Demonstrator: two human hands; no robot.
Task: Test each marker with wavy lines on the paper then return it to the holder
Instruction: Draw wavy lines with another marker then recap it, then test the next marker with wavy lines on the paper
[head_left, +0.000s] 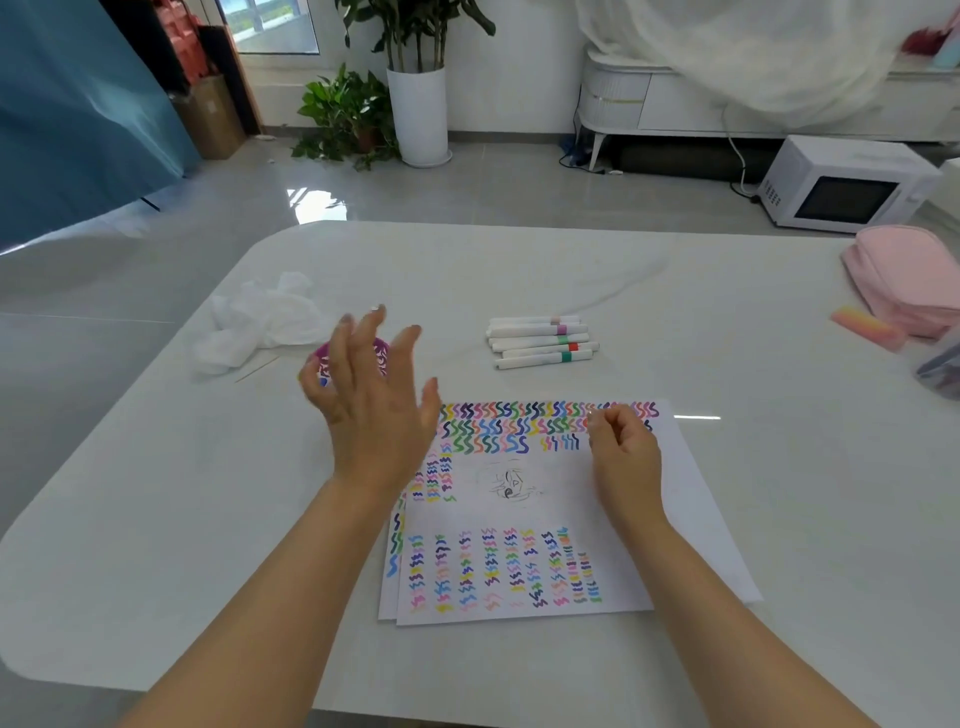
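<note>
Well, the glossy white surface (727, 291) stands in a tiled room, with plants (415, 78) and a microwave (841, 187) on the floor behind. Five markers (540, 342) lie side by side beyond the paper (571, 483), long axes left to right, coloured bands rightward. The left hand (374, 410) hovers over the purple holder (322, 358), fingers spread. The right hand (626, 452) is over the paper, fingers curled; whether they pinch anything, I cannot tell.

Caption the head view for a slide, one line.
Marker testing: left hand spread open before the purple holder, right hand curled over the wave-filled paper, loose markers lying beyond.
</note>
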